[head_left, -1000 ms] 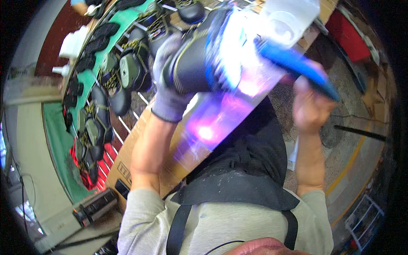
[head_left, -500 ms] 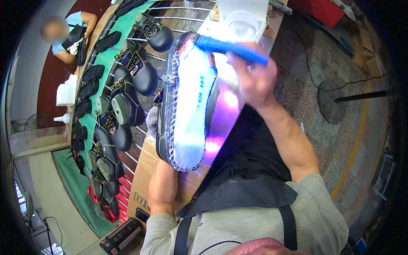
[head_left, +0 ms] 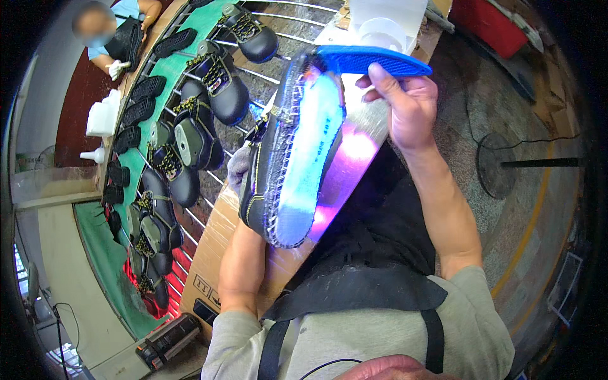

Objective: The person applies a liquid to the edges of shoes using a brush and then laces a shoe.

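While the gloved left hand [head_left: 239, 170] grips an upturned black shoe [head_left: 288, 158], the right hand [head_left: 405, 104] pinches a blue brush [head_left: 373, 61] at its toe; brown cardboard box [head_left: 212, 253] below.

The blue brush [head_left: 373, 61] has lifted off the shoe's sole [head_left: 304, 158]; its toe is now uncovered.

Shoe factory line, black boots [head_left: 223, 95] on wire conveyor rack [head_left: 304, 22] (co-worker [head_left: 120, 38] nearby)

The shoe [head_left: 288, 164] sits on the left hand [head_left: 239, 170]. The right hand [head_left: 405, 104] is right of it. More shoes [head_left: 190, 136] lie left on the rack [head_left: 278, 79].
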A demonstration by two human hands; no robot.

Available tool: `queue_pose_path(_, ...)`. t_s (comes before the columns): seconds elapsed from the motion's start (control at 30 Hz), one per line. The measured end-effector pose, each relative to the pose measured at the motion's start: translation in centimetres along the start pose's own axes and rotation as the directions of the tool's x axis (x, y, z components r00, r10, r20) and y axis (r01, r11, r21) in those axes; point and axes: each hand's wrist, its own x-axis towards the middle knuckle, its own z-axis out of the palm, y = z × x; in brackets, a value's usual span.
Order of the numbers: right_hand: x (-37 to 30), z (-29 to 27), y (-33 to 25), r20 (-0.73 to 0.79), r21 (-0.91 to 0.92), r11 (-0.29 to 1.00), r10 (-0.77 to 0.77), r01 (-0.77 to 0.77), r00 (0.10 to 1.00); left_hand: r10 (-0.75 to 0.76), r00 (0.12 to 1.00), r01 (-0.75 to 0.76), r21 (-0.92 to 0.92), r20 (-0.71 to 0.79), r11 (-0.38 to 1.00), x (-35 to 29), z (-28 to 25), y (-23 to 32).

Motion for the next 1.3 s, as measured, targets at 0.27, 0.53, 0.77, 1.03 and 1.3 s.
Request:
queue_pose_path(0.27,-9.4,-3.7,-2.4,0.149,-0.070,0.955,0.295,-0.287,0.944,0.091,0.943,-0.014,-0.234,0.320,0.972,0.0,7.9,2.4)
queue_pose_path(0.53,-6.2,-5.7,-1.8,0.015,0.164,0.939,0.303,-0.301,0.953,-0.156,0.988,0.152,0.268,-0.006,0.951,0.1,7.5,2.3)
queue_pose_path(0.77,-0.5,-10.1,0.1,-0.217,0.138,0.957,0.281,-0.256,0.935,-0.091,0.996,0.093,0.271,-0.021,0.958,-0.3,8.3,2.3)
queue_pose_path(1.03,2.5,-8.1,2.9,-0.192,0.047,0.948,0.319,-0.316,0.928,-0.115,0.992,0.123,0.222,-0.047,0.967,-0.5,7.4,2.3)
queue_pose_path(1.3,1.4,-8.8,3.4,-0.284,0.061,0.909,0.411,-0.412,0.866,-0.121,0.992,0.117,0.116,0.028,0.986,-0.7,7.2,2.8)
